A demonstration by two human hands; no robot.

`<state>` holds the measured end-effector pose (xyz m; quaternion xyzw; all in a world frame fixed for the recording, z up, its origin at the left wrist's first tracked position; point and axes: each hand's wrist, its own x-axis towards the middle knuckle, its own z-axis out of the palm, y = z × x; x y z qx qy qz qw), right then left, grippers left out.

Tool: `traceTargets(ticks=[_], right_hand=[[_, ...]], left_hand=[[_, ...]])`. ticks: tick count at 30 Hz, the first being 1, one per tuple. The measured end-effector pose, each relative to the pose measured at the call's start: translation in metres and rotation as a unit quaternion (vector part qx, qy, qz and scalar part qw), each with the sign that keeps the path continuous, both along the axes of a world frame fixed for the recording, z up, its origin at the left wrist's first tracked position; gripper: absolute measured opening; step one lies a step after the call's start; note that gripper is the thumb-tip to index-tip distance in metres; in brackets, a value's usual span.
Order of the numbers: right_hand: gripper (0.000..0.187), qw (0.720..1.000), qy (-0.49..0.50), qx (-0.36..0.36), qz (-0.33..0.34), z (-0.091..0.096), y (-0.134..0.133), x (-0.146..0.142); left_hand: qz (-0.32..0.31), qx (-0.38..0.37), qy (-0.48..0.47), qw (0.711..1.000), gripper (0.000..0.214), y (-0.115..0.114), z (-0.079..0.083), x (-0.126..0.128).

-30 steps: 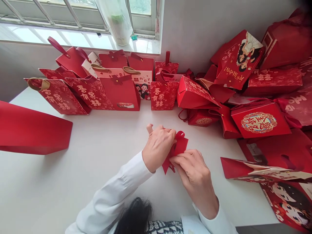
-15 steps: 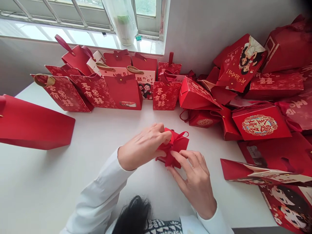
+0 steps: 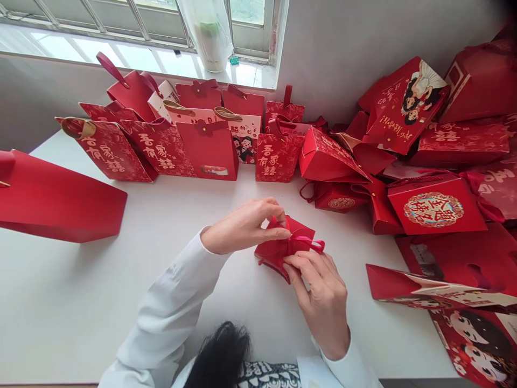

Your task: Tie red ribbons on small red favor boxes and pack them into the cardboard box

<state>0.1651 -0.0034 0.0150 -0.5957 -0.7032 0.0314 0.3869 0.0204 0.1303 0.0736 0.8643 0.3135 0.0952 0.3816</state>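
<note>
A small red gift box (image 3: 269, 249) sits on the white table in front of me, its top flaps drawn together. A shiny red ribbon (image 3: 312, 241) is looped across the top, with its loop sticking out to the right. My left hand (image 3: 252, 223) reaches over the box from the left, thumb and fingers pinched on the ribbon at the centre. From the lower right, my right hand (image 3: 321, 285) pinches close to the knot, thumb and index finger together against the ribbon and box front. Its fingertips partly cover what they hold.
Red gift bags (image 3: 208, 153) stand in rows along the wall below the window. A heap of red boxes (image 3: 438, 207) fills the right side, with flat printed bags (image 3: 428, 288) nearer me. A large red bag (image 3: 60, 199) stands at the left. A cup (image 3: 210, 46) is on the windowsill.
My left hand has shifted slightly up and right, its thumb now extended over the box top. The ribbon loop lies lower and further right, and my right hand stays close to the knot.
</note>
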Motion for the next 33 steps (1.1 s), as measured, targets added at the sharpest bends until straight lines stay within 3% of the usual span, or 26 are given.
traceTargets(ticks=[7,12,18,23,29,33], right_hand=[[0.012,0.999,0.033,-0.037,0.003,-0.001,-0.004,0.000],[0.013,0.998,0.035,-0.044,0.003,0.000,-0.004,-0.002],[0.014,0.999,0.019,-0.031,0.019,0.002,-0.002,-0.005],[0.006,0.998,0.028,-0.017,0.044,0.005,-0.005,-0.001],[0.017,0.997,0.015,0.042,-0.070,0.010,0.007,0.010],[0.015,0.998,-0.031,0.005,-0.060,0.010,0.024,0.012]], left_hand=[[-0.098,-0.081,-0.097,0.987,0.018,0.006,-0.003,0.001],[-0.070,-0.149,-0.076,0.983,0.024,0.008,-0.007,0.002],[0.012,-0.254,-0.079,0.964,0.026,0.009,-0.013,0.006],[0.016,-0.268,-0.100,0.958,0.025,0.008,-0.011,0.004],[-0.016,-0.266,-0.098,0.959,0.027,0.007,-0.007,0.000],[-0.013,-0.252,-0.094,0.963,0.025,0.007,-0.006,0.000]])
